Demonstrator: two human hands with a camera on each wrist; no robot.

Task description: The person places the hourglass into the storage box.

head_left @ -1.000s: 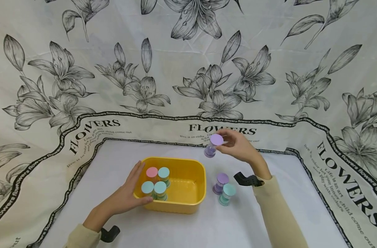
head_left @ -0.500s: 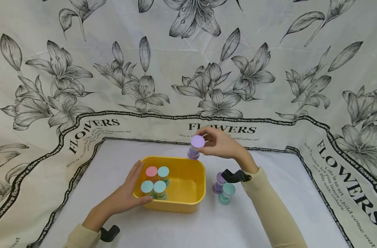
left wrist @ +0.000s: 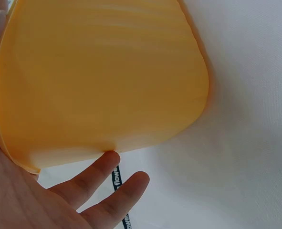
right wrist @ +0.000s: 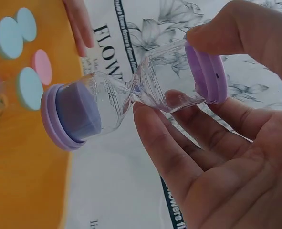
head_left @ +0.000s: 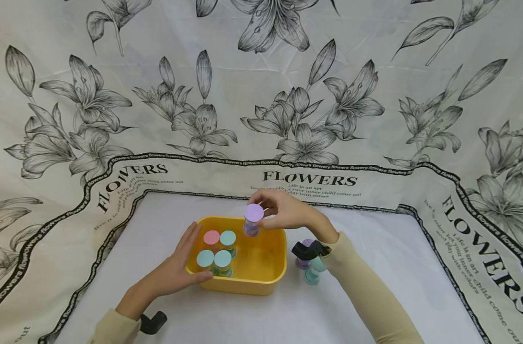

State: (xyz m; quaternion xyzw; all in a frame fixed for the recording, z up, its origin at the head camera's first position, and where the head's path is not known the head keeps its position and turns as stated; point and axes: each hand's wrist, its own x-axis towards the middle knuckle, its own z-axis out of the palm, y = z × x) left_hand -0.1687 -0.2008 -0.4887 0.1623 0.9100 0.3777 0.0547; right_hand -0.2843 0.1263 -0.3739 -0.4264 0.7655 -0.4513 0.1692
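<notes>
A clear hourglass (head_left: 251,228) with purple caps and purple sand is pinched in my right hand (head_left: 285,210), above the far side of a yellow plastic bin (head_left: 244,286). In the right wrist view, the thumb presses one purple cap (right wrist: 208,74) while the fingers support the glass from the other side. My left hand (head_left: 173,270) rests on the bin's left end, fingers spread fairly straight and thumb across the front rim. One fingertip (left wrist: 111,156) touches the outer wall in the left wrist view. Inside the bin stand a pink-capped hourglass (head_left: 211,237) and three light-blue-capped hourglasses (head_left: 222,259).
Right of the bin, a purple hourglass (head_left: 303,263) and a green hourglass (head_left: 312,277) stand on the white tabletop (head_left: 330,315), partly covered by my right wrist strap (head_left: 310,250). A flower-printed cloth (head_left: 261,110) rises behind the table.
My right hand has carried the purple hourglass leftward, from beyond the bin's right side to over the bin, and lowered it somewhat. The left hand and the bin stay put.
</notes>
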